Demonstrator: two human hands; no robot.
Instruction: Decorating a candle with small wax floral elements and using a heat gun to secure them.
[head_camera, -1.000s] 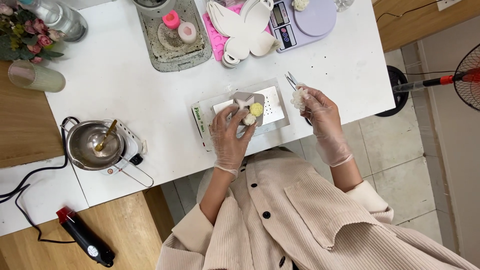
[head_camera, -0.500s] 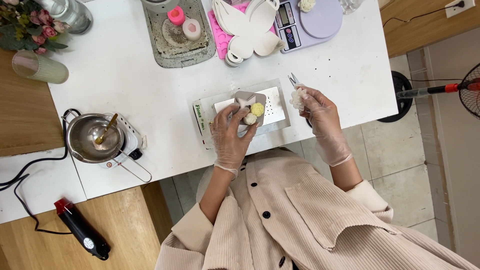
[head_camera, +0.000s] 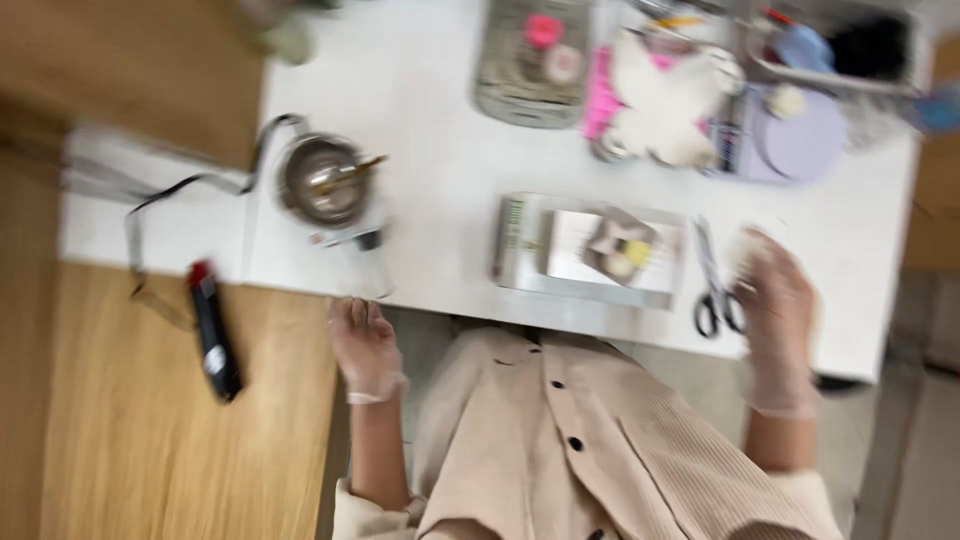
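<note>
**Both gloved hands off the tray**

Now the left hand (head_camera: 362, 345), gloved, rests at the near edge of the white table (head_camera: 440, 200), left of centre, fingers loosely spread and holding nothing. At centre right, the right hand (head_camera: 775, 300) hovers just beside the scissors (head_camera: 715, 285); motion blur hides whether it grips anything. Between them, mid-frame, the metal tray (head_camera: 530, 255) carries a small pale-and-yellow piece (head_camera: 622, 250).

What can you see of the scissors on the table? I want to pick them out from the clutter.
The scissors lie flat on the white table, blades pointing away from the person, dark looped handles toward the near edge. The blades look like pale metal, shut or nearly so; blur hides detail. They sit between the grey tray and the gloved right hand, which seems not to touch them.
</note>
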